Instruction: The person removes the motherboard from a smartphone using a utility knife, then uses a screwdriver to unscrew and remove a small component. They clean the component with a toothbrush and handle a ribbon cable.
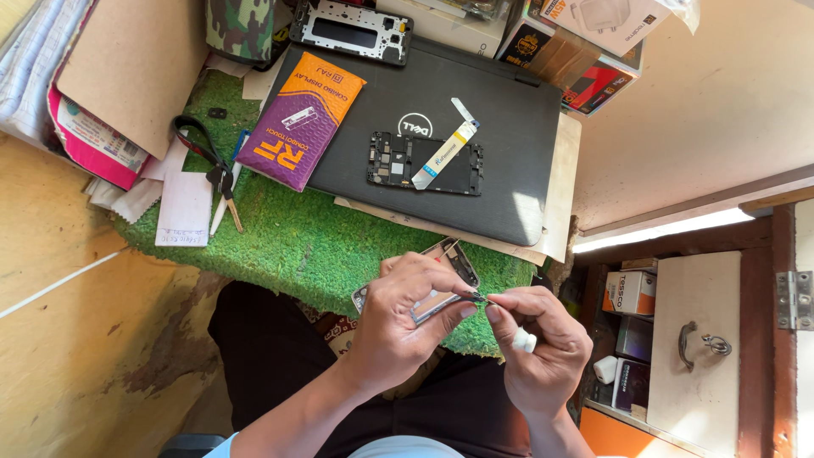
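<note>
While the fuzzy green mat lies under a closed matte-black laptop, your left hand grips a thin metallic phone frame at the mat's near edge; your right hand pinches a small dark part against it, a white tube tucked in its fingers.

silver phone frame tilted above lap

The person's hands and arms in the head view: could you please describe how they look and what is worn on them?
Both the left hand and the right hand are bare, with no gloves, and no rings or watch are visible. The forearms are uncovered right down to the bottom edge of the view, so no sleeves reach the wrists.
</note>
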